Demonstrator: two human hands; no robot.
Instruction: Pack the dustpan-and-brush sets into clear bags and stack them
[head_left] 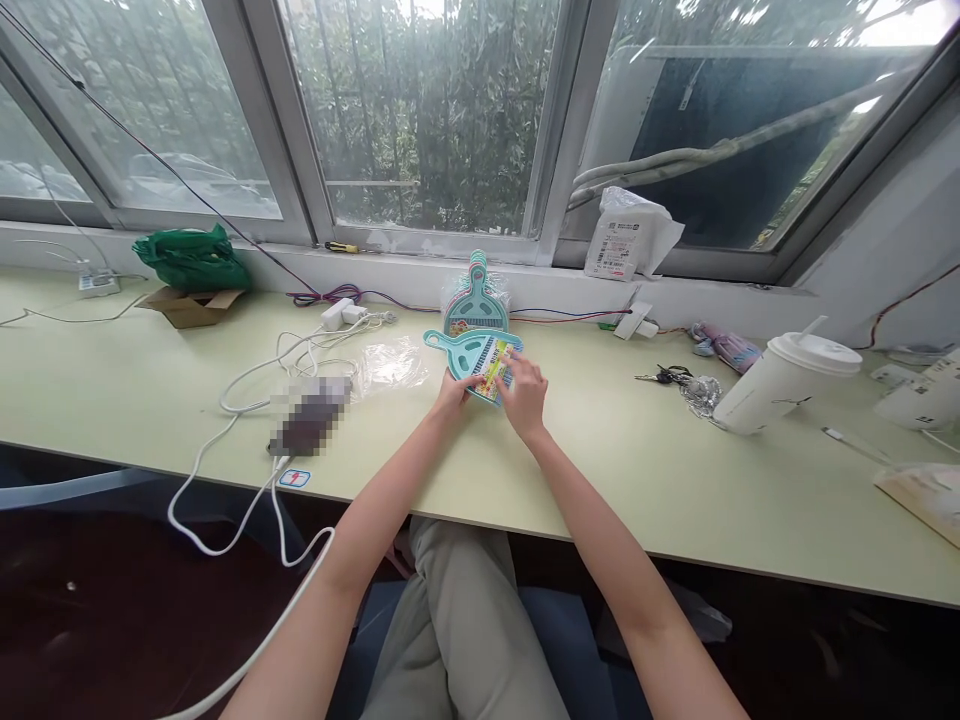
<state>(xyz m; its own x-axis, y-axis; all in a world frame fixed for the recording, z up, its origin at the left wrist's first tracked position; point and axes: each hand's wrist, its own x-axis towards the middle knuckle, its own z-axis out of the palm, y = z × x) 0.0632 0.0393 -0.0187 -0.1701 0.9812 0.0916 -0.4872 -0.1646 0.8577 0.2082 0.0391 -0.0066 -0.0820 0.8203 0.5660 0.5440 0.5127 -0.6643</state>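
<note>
A teal mini dustpan and brush set (pixel 465 356) with a colourful label card is held tilted just above the table, its looped handle pointing left. My left hand (pixel 452 390) grips its lower left edge, thumb lying over the front. At its right side, my right hand (pixel 525 393) has its fingers bent against the label card and edge. Right behind it, a stack of similar dustpan sets (pixel 477 290) in clear plastic leans by the window sill, handles up. A crumpled clear plastic bag (pixel 391 363) lies to the left.
To the left are white cables (pixel 247 385), a blurred-out dark object (pixel 309 420), and a green bag (pixel 191 260) on a cardboard box (pixel 187 306). On the right stand a white cup (pixel 780 385) with a straw and some keys (pixel 667 375). The table's front edge (pixel 555 533) runs before my lap.
</note>
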